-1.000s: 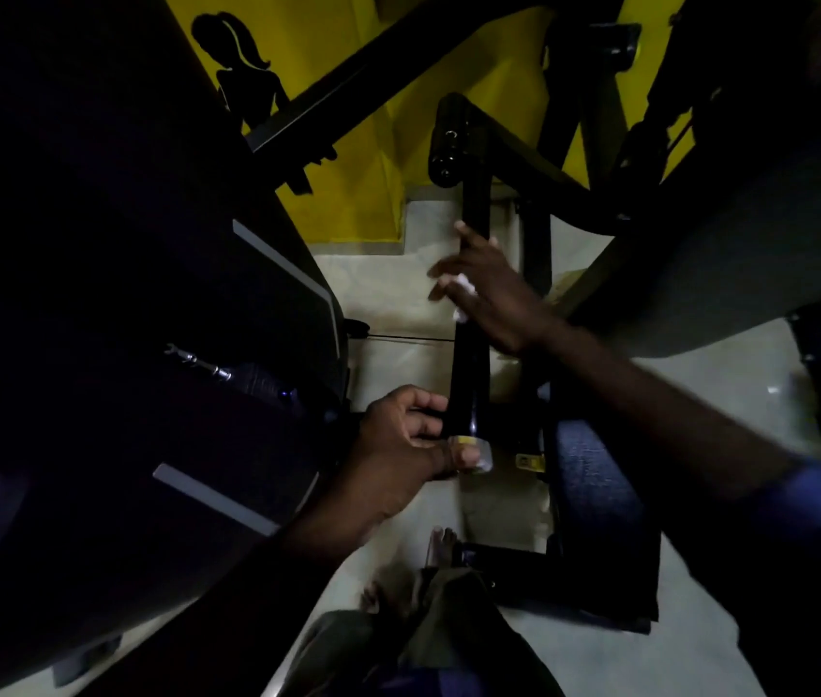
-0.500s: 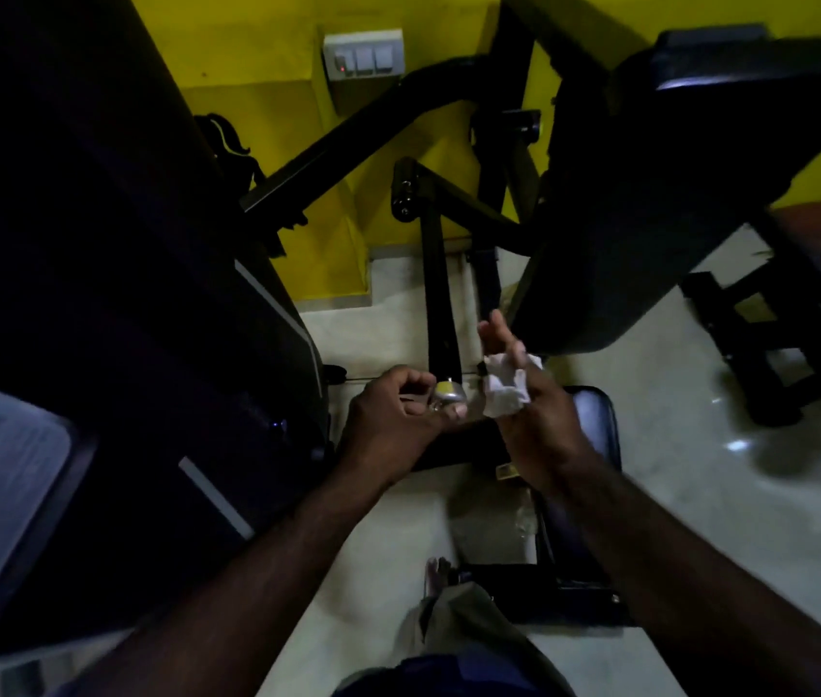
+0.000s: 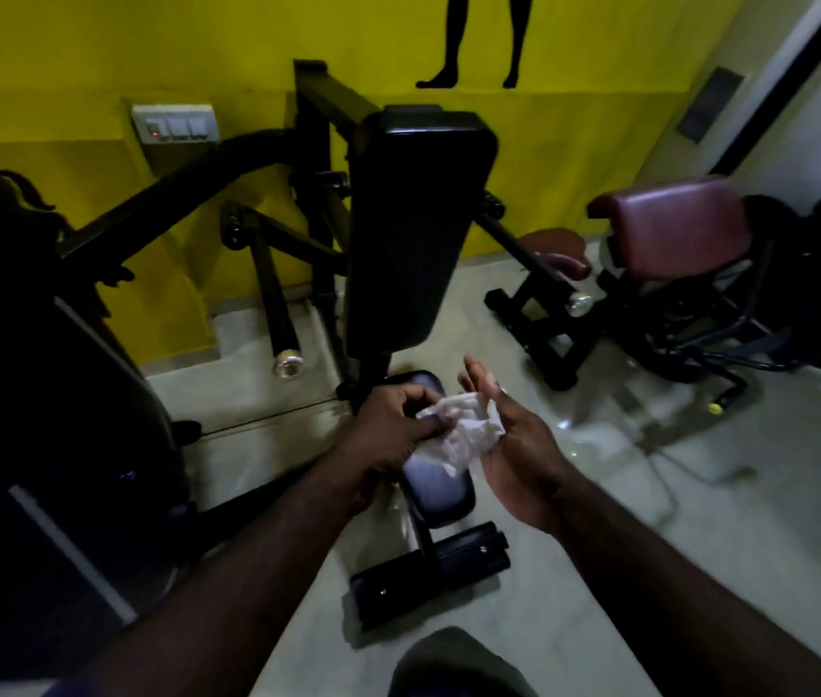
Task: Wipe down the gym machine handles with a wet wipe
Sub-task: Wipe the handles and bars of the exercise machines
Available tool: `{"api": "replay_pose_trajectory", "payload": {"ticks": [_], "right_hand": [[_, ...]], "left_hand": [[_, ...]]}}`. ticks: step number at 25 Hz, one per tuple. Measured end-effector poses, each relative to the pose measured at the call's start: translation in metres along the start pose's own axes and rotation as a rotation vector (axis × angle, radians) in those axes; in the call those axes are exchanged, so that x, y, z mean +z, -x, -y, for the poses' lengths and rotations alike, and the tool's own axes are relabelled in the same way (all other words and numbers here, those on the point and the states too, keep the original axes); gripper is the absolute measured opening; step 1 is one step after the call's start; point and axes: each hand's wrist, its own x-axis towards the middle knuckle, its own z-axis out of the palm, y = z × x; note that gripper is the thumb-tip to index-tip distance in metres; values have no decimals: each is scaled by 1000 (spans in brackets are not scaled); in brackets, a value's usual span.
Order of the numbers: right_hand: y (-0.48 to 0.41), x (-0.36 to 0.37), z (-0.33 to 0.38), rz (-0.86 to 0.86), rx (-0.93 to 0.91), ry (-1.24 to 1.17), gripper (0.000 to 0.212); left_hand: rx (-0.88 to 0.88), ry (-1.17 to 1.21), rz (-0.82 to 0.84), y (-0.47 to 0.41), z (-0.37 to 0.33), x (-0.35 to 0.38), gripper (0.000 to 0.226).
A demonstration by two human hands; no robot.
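A black tubular handle (image 3: 272, 299), capped in shiny chrome, is seen at ten o'clock from the hands, untouched. At frame centre, the left hand (image 3: 388, 425) is shown with fingers curled, pinching a crumpled white wet wipe (image 3: 463, 435). The wipe is cradled at three o'clock on the right hand (image 3: 519, 445), palm upturned and fingers loosely spread. A glossy padded black seat (image 3: 441, 490) is seen beneath. A second chrome-tipped handle (image 3: 519, 244) is set at one o'clock.

The back pad (image 3: 413, 228) stands between left handle (image 3: 277, 304) and right handle (image 3: 516, 245); floor (image 3: 599, 520) beside lies open
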Motion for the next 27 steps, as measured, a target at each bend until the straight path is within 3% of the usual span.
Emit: {"api": "replay_pose_trajectory", "payload": {"ticks": [4,8,11,13,17,20,27], "right_hand": [[35,-56,31,26,7,228,20],[54,-133,48,14,11,206,14],[57,-203,67,-54,14,146,32],[58,-258,86,-68,40,113,33],[55,-346,110,12,100,41,31],[47,-383,115,41,169,-9,41],[-5,-412,135,200,185,-140,42]], "left_hand": [[19,113,-21,-6,-17,42,13],[24,15,45,-27,-30,107,8],[22,-72,45,-53,-36,168,12],[20,-128,34,-71,-41,219,14],[10,-235,25,-105,-48,304,15],[-56,-227,-25,-120,-49,337,13],[-144,-138,-180,-158,-53,353,11]]}}
